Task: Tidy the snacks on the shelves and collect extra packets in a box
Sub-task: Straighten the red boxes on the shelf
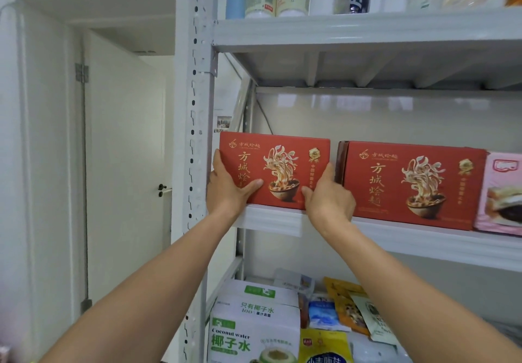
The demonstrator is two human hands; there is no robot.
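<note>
A person's left grip [226,190] and right grip [329,200] clasp the two ends of a red noodle box [285,162] standing upright at the left end of the middle shelf [271,220], thumbs across its front, just beside a matching second red box [409,182]

Both forearms are bare as far as the picture shows. The left hand [226,190] and right hand [330,200] are bare too; the thumbnails seem short, though blurred.
</note>
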